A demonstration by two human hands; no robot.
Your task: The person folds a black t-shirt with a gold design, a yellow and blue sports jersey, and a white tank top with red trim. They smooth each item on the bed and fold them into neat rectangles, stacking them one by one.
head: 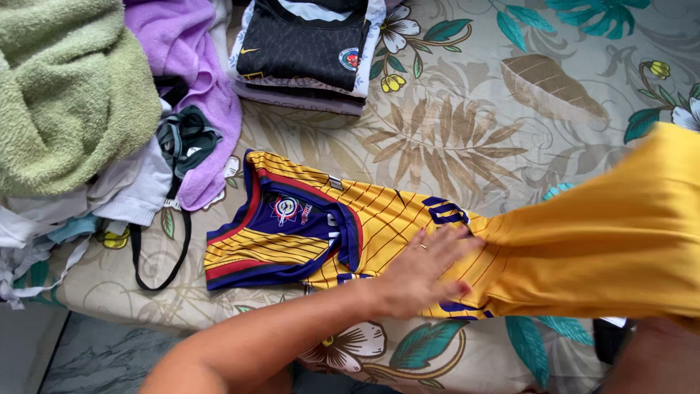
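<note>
Leaf-and-flower printed bedsheet (pixel 467 124), seen from the head camera, with a yellow and blue jersey (pixel 328 226) lying across it.

The left hand (pixel 423 266) presses flat, fingers spread, on the jersey's middle; the right hand is hidden, so I cannot tell its grip, though the raised lower half (pixel 605 233) could slip and crease if the press loosens. Folded shirts (pixel 306 51) and loose laundry (pixel 80 109) sit near.

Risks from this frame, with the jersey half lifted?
1. The left hand presses flat on the yellow striped jersey while its lower part is raised at the right; the right hand is out of view. Pulling there could drag the jersey and wrinkle it.
2. The jersey lies near the bed edge and might slide off.
3. The black strap beside it could snag.
</note>
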